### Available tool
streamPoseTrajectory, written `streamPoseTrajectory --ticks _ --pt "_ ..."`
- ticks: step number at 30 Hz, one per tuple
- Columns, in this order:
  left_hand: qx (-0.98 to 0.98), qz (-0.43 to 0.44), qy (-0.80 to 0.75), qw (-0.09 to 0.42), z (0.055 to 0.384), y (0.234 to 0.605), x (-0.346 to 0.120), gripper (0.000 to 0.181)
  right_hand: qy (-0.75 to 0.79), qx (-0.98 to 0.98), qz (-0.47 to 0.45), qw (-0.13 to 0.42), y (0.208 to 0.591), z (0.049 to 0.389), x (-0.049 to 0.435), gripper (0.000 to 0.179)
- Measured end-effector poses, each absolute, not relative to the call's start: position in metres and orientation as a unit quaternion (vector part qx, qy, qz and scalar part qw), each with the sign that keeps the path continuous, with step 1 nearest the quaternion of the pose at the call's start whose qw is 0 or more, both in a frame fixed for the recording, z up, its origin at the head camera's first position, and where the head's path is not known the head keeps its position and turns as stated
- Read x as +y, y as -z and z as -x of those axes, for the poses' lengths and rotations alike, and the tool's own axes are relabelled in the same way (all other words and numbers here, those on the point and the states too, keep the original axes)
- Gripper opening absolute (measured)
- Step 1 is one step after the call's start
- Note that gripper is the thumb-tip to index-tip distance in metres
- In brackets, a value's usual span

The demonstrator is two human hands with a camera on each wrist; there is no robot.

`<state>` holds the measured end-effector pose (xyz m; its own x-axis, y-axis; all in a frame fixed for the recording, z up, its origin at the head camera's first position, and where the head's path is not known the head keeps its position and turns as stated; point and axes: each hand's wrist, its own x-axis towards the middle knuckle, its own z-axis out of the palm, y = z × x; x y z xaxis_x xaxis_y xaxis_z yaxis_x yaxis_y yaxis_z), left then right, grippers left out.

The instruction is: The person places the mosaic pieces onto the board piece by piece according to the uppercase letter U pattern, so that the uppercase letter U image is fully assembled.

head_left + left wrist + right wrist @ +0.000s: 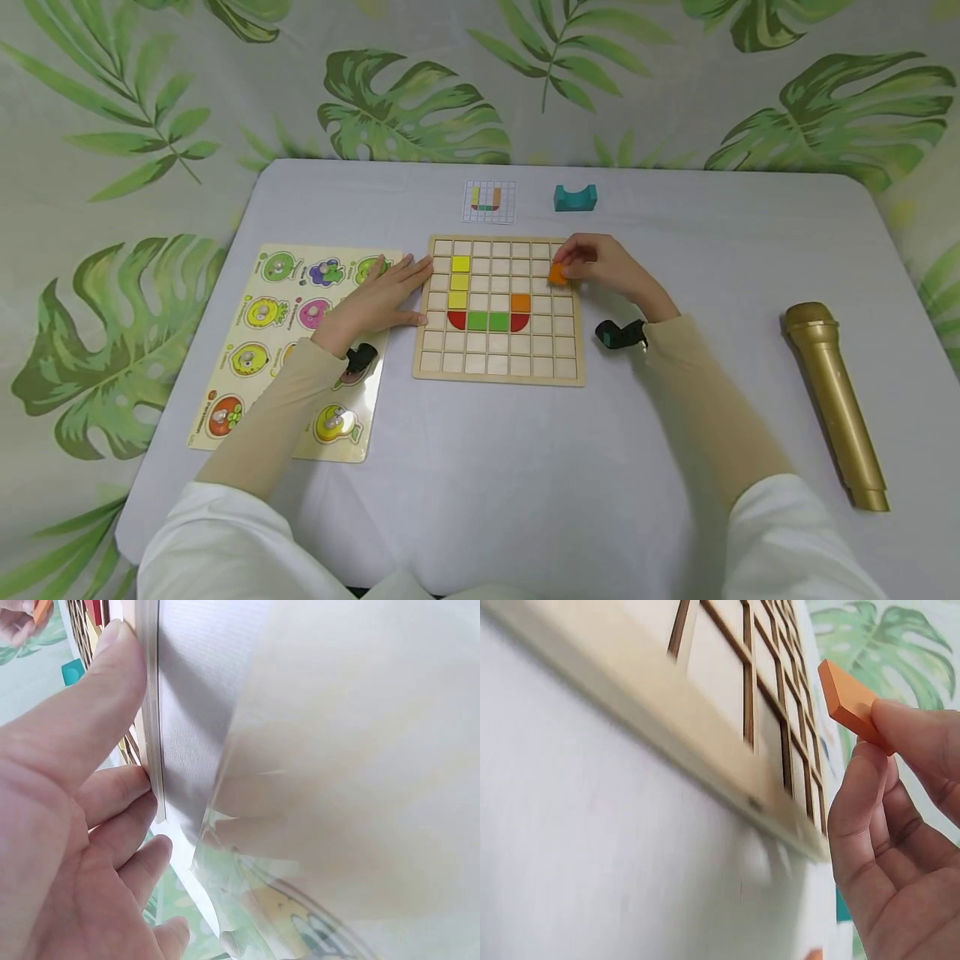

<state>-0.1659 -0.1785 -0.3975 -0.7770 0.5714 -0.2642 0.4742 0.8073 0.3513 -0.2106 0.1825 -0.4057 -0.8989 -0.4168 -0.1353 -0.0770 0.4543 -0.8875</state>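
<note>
A wooden grid board (551, 367) lies in the middle of the table. My left hand (378, 300) rests at its left edge, fingers stretched out, with thumb and fingertips against the side in the left wrist view. Between thumb and fingers, my right hand (603, 265) pinches an orange square tile (847, 697), held up over the board's right columns. On the grid sit several yellow tiles (459, 282) in a column, two green tiles (487, 321), two red quarter-round tiles (519, 322) at the lower corners and one orange tile (521, 302) above the right red one.
Behind the board lie a pattern card (489, 202) with a coloured U shape and a teal arched block (575, 199). A fruit puzzle board (247, 333) lies under my left forearm. A gold microphone (836, 400) lies at the far right.
</note>
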Motion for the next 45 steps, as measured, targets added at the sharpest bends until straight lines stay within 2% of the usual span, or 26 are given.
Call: streamPoseTrajectory --ticks 10,17,25,36,45 --pt "0.933 -0.278 -0.134 0.185 0.167 0.398 -0.178 0.086 0.466 0.846 0.173 0.196 0.408 0.216 0.147 0.010" --pt "0.934 -0.277 -0.132 0.186 0.167 0.398 -0.178 0.086 0.410 0.865 0.227 0.179 0.411 0.219 0.129 0.006" --pt "0.933 -0.278 -0.138 0.180 0.166 0.398 -0.178 0.085 0.360 0.887 0.242 0.160 0.407 0.213 0.123 0.006" --pt "0.933 -0.283 -0.141 0.173 0.164 0.398 -0.180 0.083 0.446 0.864 0.165 0.164 0.408 0.217 0.158 0.013" --pt "0.933 -0.285 -0.140 0.169 0.164 0.398 -0.180 0.083 0.527 0.833 0.115 0.120 0.407 0.220 0.209 0.023"
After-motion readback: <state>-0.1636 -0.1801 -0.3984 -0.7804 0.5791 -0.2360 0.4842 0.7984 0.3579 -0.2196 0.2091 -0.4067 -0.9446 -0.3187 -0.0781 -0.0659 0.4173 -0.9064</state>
